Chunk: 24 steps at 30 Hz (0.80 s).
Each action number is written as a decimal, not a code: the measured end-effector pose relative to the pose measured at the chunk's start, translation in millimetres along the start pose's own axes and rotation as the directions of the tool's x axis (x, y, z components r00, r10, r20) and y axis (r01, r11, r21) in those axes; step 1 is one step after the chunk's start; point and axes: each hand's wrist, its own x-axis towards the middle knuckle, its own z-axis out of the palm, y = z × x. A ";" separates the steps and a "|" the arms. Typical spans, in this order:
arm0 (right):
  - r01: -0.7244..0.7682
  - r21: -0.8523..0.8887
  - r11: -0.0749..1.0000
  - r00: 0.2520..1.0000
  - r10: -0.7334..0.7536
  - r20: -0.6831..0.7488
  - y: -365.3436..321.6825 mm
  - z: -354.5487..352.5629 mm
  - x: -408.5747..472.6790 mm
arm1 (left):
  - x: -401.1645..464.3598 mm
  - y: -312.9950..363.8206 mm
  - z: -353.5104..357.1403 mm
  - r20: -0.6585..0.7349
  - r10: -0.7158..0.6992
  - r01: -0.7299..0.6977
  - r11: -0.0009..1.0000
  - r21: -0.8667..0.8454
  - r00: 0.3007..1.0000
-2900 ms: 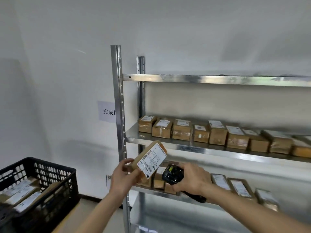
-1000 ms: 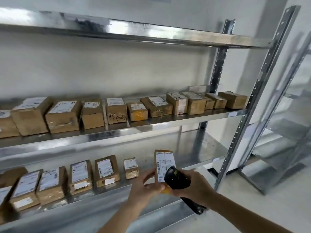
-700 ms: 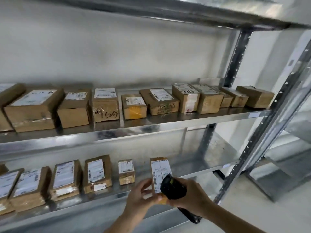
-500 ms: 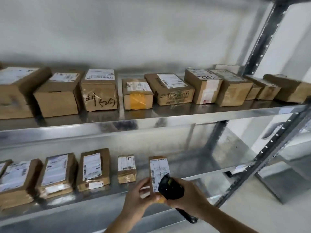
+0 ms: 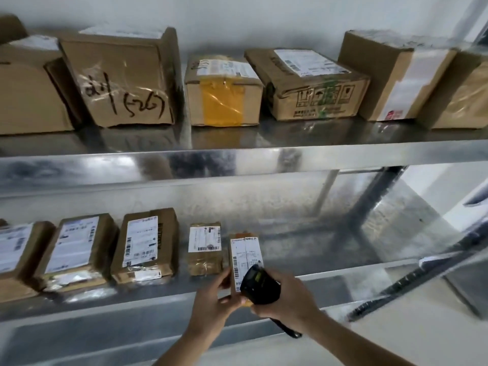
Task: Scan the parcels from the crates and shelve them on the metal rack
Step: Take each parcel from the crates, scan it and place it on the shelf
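1. White wall behind a metal rack (image 5: pixel 264 154); two shelves in view, both carrying brown cardboard parcels with white labels.
2. Landmark: the small parcel (image 5: pixel 204 249) on the lower shelf, label facing up. To its left a row of larger labelled parcels (image 5: pixel 148 244); to its right bare shelf (image 5: pixel 343 249).
3. Held parcel (image 5: pixel 244 257) sits just right of the small parcel, near the shelf's front edge, label up; cannot tell if its far end already rests on the shelf.
4. Left hand (image 5: pixel 211 299) pinches the held parcel's near left corner, thumb and fingers curled on it.
5. Right hand (image 5: pixel 286 297) is wrapped around a black scanner (image 5: pixel 260 285), whose head sits over the near end of the label; its strap or cord hangs below the wrist.
6. Upper shelf above the small parcel: a box with yellow tape (image 5: pixel 223 93), a box with handwriting (image 5: pixel 124 83) to its left.
7. Step, by my read: shelving, parcel being set into the row. No scan beam is visible.
8. Next move calls for: lower the parcel flat beside the small parcel, slide it back in line, release the left hand, keep the scanner clear of the label.
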 end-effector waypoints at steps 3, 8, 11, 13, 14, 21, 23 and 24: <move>0.025 -0.072 0.997 1.000 -0.024 0.010 -0.8 2.0 14.8 | 4.9 -1.6 5.4 -0.035 0.014 -0.014 1.000 -0.004 0.999; 0.070 -0.213 0.975 0.997 -0.065 0.030 -10.3 -7.7 40.7 | 21.0 -5.0 11.8 -0.123 -0.013 0.015 1.000 0.015 0.992; 0.103 -0.247 0.964 0.995 -0.098 0.033 -15.2 -11.9 50.4 | 27.7 -10.3 14.1 -0.168 -0.019 0.030 0.998 0.062 0.986; 0.105 -0.231 0.967 0.994 -0.098 0.045 -14.9 -11.7 56.2 | 32.4 -10.6 14.2 -0.210 -0.039 0.051 0.997 0.051 0.977; 0.102 -0.217 0.971 0.994 -0.093 0.054 -15.2 -11.5 58.7 | 34.5 -8.6 14.3 -0.228 -0.044 0.057 0.997 0.050 0.973; 0.109 -0.227 0.968 0.994 -0.101 0.047 -15.1 -10.4 73.6 | 41.5 -5.7 18.0 -0.326 -0.053 0.089 0.992 0.095 0.944; 0.113 -0.248 0.962 0.994 -0.105 0.044 -16.5 -10.6 73.9 | 41.3 -5.3 20.0 -0.360 -0.034 0.088 0.987 0.134 0.932; 0.116 -0.252 0.961 0.993 -0.109 0.039 -16.7 -10.9 73.5 | 40.7 -5.2 21.1 -0.371 -0.027 0.086 0.986 0.143 0.928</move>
